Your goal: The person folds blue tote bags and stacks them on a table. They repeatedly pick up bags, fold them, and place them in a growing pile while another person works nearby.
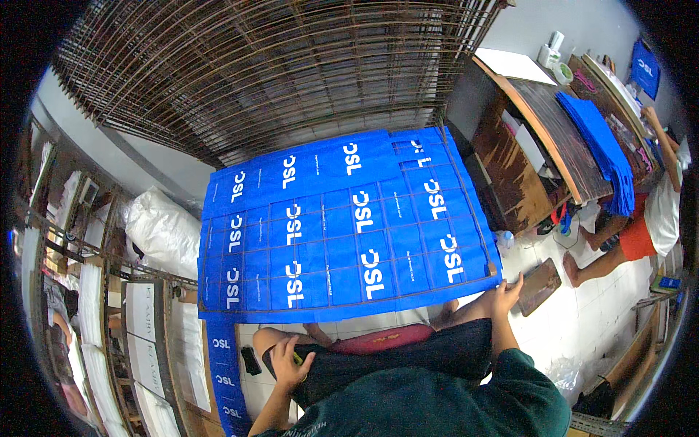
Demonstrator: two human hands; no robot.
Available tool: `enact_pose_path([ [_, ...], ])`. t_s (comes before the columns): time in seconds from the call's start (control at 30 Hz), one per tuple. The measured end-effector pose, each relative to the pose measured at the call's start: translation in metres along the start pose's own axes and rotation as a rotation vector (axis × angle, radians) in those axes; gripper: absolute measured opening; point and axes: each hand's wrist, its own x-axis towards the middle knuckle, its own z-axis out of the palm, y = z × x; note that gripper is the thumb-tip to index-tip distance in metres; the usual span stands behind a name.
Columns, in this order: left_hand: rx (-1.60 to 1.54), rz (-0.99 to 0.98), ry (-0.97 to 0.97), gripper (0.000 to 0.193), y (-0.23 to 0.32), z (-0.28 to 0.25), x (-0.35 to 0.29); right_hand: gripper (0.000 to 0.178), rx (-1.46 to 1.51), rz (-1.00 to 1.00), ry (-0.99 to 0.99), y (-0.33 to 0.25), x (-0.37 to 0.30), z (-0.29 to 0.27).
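Blue fabric pieces (331,255) printed with white lettering are spread in front of me, some overlapping at the far side. The thin bars of a wire rack (387,293) cross over them. At the near right corner, my right hand (506,295) is closed on the rack's edge, with blue fabric right beside the fingers. My left hand (290,365) rests over my lap, fingers curled around a small yellow and dark thing (297,358) that they mostly hide.
Raised wire racks (277,65) slope overhead at the far side. A blue printed strip (224,375) runs along the near left, beside a dark phone (251,360). Shelving (109,306) stands left. At right, another person (641,226) is by a wooden table (524,109) with blue sheets (597,146).
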Motion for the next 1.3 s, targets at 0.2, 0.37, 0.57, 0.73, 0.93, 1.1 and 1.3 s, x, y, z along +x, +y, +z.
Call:
enact_pose_path([
  [0.2, -0.221, 0.112, -0.274, 0.047, 0.055, 0.061, 0.019, 0.060, -0.068, 0.091, -0.245, -0.069, -0.012, -0.022],
  [0.37, -0.192, 0.048, -0.749, 0.055, 0.077, 0.084, 0.036, 0.066, -0.137, 0.150, -0.278, -0.055, -0.006, -0.029],
  [0.57, -0.046, 0.093, -0.719, 0.064, 0.063, 0.104, 0.039, 0.057, -0.180, 0.158, -0.283, -0.053, -0.002, -0.023],
  [0.73, 0.047, 0.302, -0.705, 0.071, 0.067, 0.120, 0.043, 0.021, -0.364, -0.431, -0.557, -0.083, -0.043, -0.019],
  [0.93, -0.543, -0.006, -1.323, 0.079, 0.043, 0.175, 0.074, 0.042, -0.207, -0.767, -1.517, -0.063, -0.174, 0.057],
  [1.1, -0.406, 0.024, -1.387, 0.087, 0.017, 0.224, 0.053, 0.064, -0.678, -0.713, -1.741, -0.084, -0.186, 0.083],
  [1.3, -0.396, 0.049, -1.524, 0.087, 0.030, 0.238, 0.044, 0.061, -0.786, -0.540, -2.090, -0.119, -0.174, 0.094],
])
